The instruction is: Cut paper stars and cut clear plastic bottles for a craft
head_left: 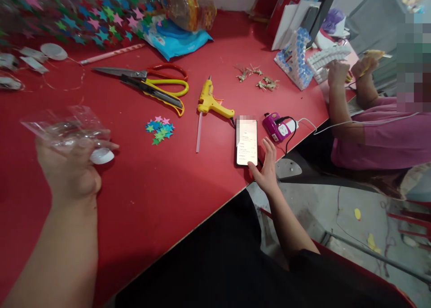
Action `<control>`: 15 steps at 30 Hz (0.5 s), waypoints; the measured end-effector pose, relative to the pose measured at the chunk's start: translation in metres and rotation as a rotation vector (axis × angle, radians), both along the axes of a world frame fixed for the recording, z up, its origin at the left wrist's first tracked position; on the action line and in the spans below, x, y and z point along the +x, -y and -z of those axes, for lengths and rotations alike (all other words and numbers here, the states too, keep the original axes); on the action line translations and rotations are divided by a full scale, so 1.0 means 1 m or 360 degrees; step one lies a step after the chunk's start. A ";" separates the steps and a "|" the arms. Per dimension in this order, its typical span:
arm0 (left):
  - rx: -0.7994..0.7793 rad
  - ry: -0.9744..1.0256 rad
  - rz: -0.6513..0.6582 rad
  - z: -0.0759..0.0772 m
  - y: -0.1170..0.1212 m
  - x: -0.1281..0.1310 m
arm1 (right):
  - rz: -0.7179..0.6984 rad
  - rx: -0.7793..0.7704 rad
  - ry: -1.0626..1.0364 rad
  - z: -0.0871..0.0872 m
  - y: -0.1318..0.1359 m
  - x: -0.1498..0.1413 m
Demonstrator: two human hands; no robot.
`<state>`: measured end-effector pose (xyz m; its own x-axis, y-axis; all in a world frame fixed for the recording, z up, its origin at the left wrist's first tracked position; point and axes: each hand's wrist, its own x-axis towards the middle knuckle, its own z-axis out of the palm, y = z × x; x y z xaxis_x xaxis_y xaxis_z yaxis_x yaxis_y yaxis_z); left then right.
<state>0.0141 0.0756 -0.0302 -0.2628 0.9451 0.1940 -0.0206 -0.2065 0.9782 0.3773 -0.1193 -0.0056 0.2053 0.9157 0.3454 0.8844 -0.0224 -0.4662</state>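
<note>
My left hand is over the left part of the red table, its fingers curled around a clear plastic bag. By those fingertips is a small white round piece; whether it is held or lies on the table I cannot tell. My right hand has its fingers spread, and the thumb touches the lower edge of a lit phone lying flat. A yellow glue gun with a clear glue stick lies left of the phone. Farther left is a small pile of star-shaped pieces.
Scissors and a yellow utility knife lie crossed. Behind them are a striped pencil, a blue packet and a big bag of stars. A purple plug adapter sits near the edge. A co-worker works at right.
</note>
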 end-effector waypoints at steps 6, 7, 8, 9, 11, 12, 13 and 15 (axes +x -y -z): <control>0.0003 0.0051 0.0029 -0.003 0.001 0.001 | 0.0012 -0.0021 0.0000 0.001 0.000 0.000; -0.0003 0.0063 0.0025 -0.004 0.001 0.001 | 0.0021 -0.0025 0.0005 0.000 0.000 0.000; -0.0010 0.0071 0.0026 -0.004 0.002 0.001 | 0.0031 -0.0025 0.0009 0.000 0.000 0.000; -0.0016 0.0074 0.0034 -0.004 0.002 0.001 | 0.0043 -0.0021 0.0011 -0.001 0.000 0.000; -0.0018 0.0083 0.0053 -0.004 0.002 0.000 | 0.0074 -0.0012 0.0016 -0.004 0.001 -0.001; -0.0009 0.0093 0.0051 -0.003 0.002 0.000 | 0.0094 -0.0012 0.0022 -0.005 0.002 -0.002; 0.0006 0.0107 0.0045 -0.002 0.002 -0.001 | 0.0118 -0.0020 0.0028 -0.007 0.002 -0.004; 0.0039 0.0129 0.0034 0.000 0.000 -0.001 | 0.0174 -0.0059 0.0040 -0.010 0.004 -0.009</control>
